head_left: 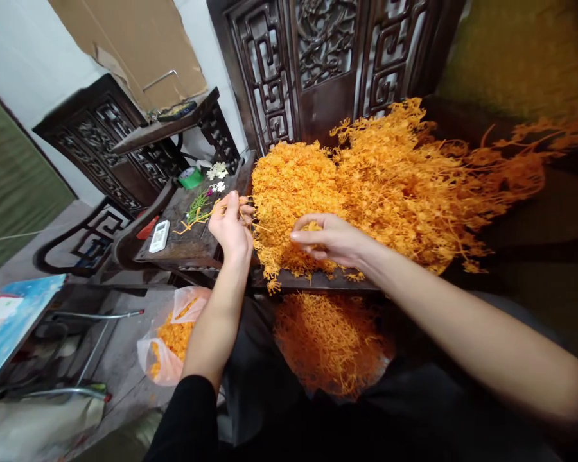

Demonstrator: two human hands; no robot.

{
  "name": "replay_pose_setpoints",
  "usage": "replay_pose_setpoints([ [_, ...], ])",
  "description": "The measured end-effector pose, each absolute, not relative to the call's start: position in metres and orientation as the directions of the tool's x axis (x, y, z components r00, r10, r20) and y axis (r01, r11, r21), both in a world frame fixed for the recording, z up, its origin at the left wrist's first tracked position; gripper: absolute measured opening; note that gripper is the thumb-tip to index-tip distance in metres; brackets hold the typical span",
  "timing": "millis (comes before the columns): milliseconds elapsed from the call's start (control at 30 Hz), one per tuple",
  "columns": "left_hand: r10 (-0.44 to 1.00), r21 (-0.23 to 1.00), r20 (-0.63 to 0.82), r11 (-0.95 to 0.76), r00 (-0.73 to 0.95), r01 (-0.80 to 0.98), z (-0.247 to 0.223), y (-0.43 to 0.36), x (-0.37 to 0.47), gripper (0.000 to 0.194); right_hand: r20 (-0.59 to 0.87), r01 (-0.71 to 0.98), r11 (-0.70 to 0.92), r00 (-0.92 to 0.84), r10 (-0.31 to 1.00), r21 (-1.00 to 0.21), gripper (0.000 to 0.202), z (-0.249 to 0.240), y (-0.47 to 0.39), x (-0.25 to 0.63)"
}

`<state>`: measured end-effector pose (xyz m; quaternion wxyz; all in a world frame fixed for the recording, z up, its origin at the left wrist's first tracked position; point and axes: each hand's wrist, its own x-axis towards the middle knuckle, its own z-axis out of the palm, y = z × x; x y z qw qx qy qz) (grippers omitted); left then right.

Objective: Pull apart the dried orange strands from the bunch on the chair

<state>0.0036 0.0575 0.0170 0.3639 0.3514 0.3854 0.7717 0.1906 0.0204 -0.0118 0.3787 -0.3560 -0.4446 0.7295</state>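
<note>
A large heap of orange plastic-looking flowers [293, 183] lies on the dark wooden seat in front of me. At the heap's left edge, my left hand [232, 224] is closed in a pinch on thin orange stems [261, 227], whose ends stick out on both sides of the fingers. My right hand [334, 240] is over the front of the heap with its fingers curled round a few orange florets [313, 226]; part of them is hidden by the fingers. To the right, more branched orange sprays [404, 186] are piled up, stems pointing right.
On the small wooden table [173, 251] at left are a white remote [160, 236], green tape [190, 178], green stems [197, 206] and white flowers [216, 171]. Below stand a bag of orange pieces [173, 337] and a container of orange stems [337, 346]. A carved backrest [325, 96] rises behind.
</note>
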Motion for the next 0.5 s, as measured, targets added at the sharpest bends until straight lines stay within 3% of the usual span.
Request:
replay_pose_setpoints([
  [100,0.809,0.842,0.346,-0.491,-0.476,-0.222,0.014,0.055,0.011,0.015,-0.19,-0.265,-0.394,-0.563,0.804,-0.88,0.053,-0.013,0.009,0.18],
  [200,0.794,0.837,0.421,-0.527,-0.437,-0.15,0.01,0.05,0.02,0.018,-0.185,-0.295,-0.392,-0.542,0.819,-0.871,0.065,-0.017,0.006,0.172],
  [367,0.771,0.831,0.503,-0.555,-0.39,-0.025,0.007,0.041,0.029,0.028,-0.039,-0.079,-0.071,-0.35,0.936,-0.994,0.062,-0.019,0.012,0.178],
  [500,0.748,0.803,0.563,-0.596,-0.351,0.018,0.005,0.032,0.037,0.025,0.107,0.117,0.126,-0.157,0.982,-0.985,0.062,-0.013,0.017,0.185],
])
